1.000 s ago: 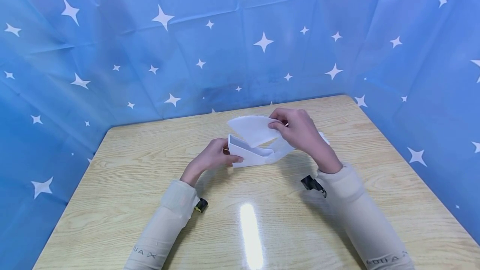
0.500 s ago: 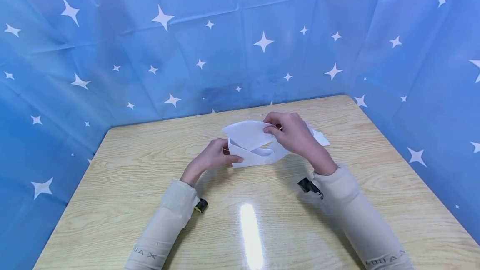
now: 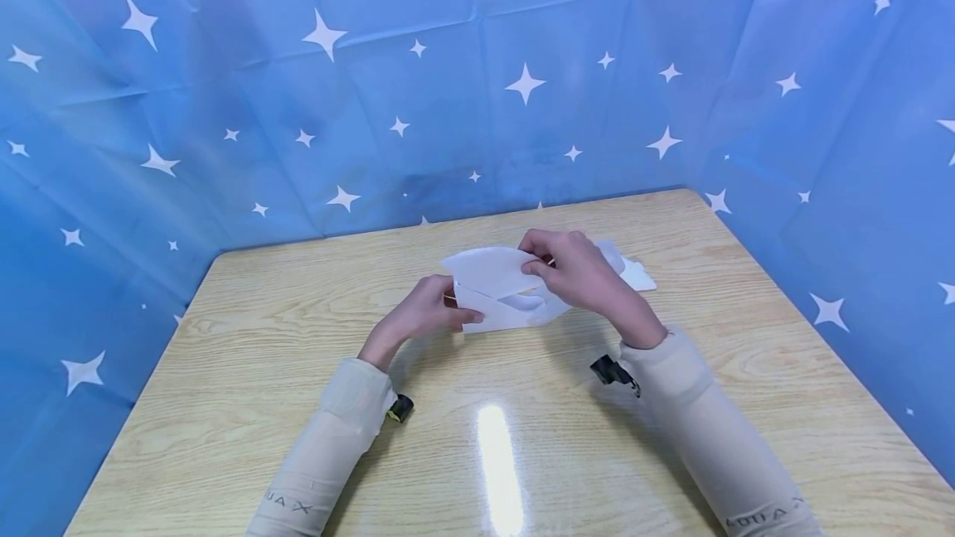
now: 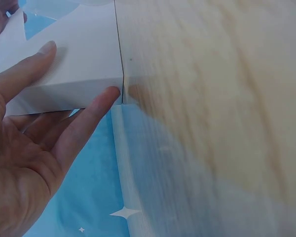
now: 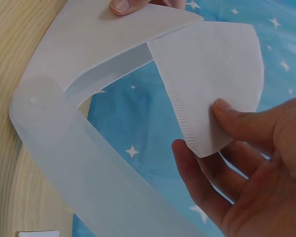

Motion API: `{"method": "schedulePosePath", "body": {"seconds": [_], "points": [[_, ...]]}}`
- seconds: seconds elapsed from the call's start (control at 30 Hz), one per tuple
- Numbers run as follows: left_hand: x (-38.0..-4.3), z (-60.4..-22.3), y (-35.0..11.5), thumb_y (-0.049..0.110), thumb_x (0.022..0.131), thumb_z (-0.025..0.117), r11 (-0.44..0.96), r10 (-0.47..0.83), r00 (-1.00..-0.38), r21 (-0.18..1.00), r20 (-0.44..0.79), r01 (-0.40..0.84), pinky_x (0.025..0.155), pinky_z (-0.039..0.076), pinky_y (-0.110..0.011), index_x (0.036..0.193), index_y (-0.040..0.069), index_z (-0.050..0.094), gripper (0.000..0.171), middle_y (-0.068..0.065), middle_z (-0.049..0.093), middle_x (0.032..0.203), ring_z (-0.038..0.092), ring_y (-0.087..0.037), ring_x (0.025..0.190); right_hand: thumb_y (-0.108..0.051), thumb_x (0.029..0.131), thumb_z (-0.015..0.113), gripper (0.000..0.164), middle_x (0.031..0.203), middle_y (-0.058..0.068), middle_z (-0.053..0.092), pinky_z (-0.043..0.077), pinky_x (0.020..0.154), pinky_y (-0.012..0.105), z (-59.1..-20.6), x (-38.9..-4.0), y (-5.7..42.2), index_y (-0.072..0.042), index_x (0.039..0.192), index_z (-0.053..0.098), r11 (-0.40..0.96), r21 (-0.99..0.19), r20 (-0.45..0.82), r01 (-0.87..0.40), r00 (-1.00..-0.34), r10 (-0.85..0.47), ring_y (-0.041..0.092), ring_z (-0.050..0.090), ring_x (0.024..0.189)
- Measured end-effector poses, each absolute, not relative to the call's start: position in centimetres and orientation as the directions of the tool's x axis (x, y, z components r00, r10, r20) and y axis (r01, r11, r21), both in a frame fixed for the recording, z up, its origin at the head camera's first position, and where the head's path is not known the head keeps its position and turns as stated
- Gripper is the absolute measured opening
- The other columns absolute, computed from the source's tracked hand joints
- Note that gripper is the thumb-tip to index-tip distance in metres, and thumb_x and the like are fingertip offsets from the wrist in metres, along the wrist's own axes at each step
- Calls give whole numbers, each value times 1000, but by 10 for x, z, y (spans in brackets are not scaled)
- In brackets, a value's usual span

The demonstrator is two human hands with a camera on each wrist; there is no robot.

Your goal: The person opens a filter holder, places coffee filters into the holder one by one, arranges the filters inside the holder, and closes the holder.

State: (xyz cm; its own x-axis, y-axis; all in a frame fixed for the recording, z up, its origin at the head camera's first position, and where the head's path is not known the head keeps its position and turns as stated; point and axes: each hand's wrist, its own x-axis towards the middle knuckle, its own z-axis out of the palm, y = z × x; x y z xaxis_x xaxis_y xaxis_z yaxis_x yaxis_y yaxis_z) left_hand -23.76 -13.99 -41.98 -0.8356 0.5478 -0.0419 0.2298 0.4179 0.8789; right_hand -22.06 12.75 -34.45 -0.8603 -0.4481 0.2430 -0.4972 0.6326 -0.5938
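My left hand (image 3: 429,305) grips the closed end of a white box-like coffee filter holder (image 4: 84,57), with the thumb on its near face and the fingers behind. A translucent lid (image 5: 103,163) is joined to the holder at a round pivot and stands swung away from the open slot. My right hand (image 3: 574,268) pinches a white paper coffee filter (image 5: 212,74) with a crimped edge. In the right wrist view, the filter's far corner meets the holder's rim at the slot. Whether it is one filter or a stack, I cannot tell.
A small white piece (image 3: 637,276) lies on the wooden table (image 3: 298,313), right of the holder. Behind the table hangs a blue curtain (image 3: 448,106) with white stars. A bright light reflection (image 3: 500,471) shows on the tabletop near the front.
My right hand has moved left and down, bringing the filter from above the holder to its slot. My left hand and the holder have stayed where they were.
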Motion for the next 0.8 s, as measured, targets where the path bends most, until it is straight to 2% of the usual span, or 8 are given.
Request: {"method": "schedulePosePath", "body": {"seconds": [0.17,0.27,0.33,0.4,0.5,0.63,0.8], "points": [[-237,-419,-140,13,90,81,417,550,-834,879,-42,231,69,64,-50,124,7,67,38,-14,74,105,73,-34,75,-12,99,70,4,94,3,77,43,67,32,-347,-222,127,-9,102,70,635,-595,213,-493,-858,-467,16,54,68],[-237,-419,-140,13,91,80,419,551,-833,878,-42,233,69,64,-51,125,7,67,38,-14,74,106,73,-34,76,-14,100,69,3,91,3,76,41,66,32,-348,-223,127,-11,99,69,633,-599,199,-490,-857,-475,16,51,65],[-237,-419,-140,13,91,80,421,551,-834,876,-42,234,69,64,-51,126,8,67,38,-14,75,107,73,-34,77,-15,100,69,7,80,1,68,38,63,31,-348,-223,127,-11,95,66,633,-600,189,-489,-855,-482,16,45,61],[-237,-419,-141,13,91,80,422,550,-834,876,-43,233,70,64,-52,126,8,67,38,-14,75,107,73,-34,78,-16,101,67,13,70,-1,54,34,60,30,-350,-224,127,-12,89,63,632,-596,180,-495,-849,-496,15,38,59],[-237,-419,-141,13,91,80,428,547,-836,874,-46,232,70,64,-52,125,9,68,36,-14,75,106,73,-33,78,-16,102,66,21,66,-3,33,29,58,29,-351,-225,126,-13,83,56,631,-584,168,-511,-836,-522,14,29,57],[-238,-420,-141,15,91,81,434,547,-836,871,-50,232,69,64,-50,123,8,68,35,-13,75,104,73,-31,77,-17,103,65,29,66,-5,26,26,58,29,-353,-224,124,-13,78,50,631,-575,163,-521,-829,-536,13,25,57],[-238,-420,-140,15,90,81,437,544,-838,870,-52,229,70,64,-50,123,9,69,35,-12,75,104,73,-29,77,-16,102,66,31,65,-5,26,26,57,28,-354,-224,124,-14,77,48,644,-567,158,-514,-835,-527,13,26,56]]}}
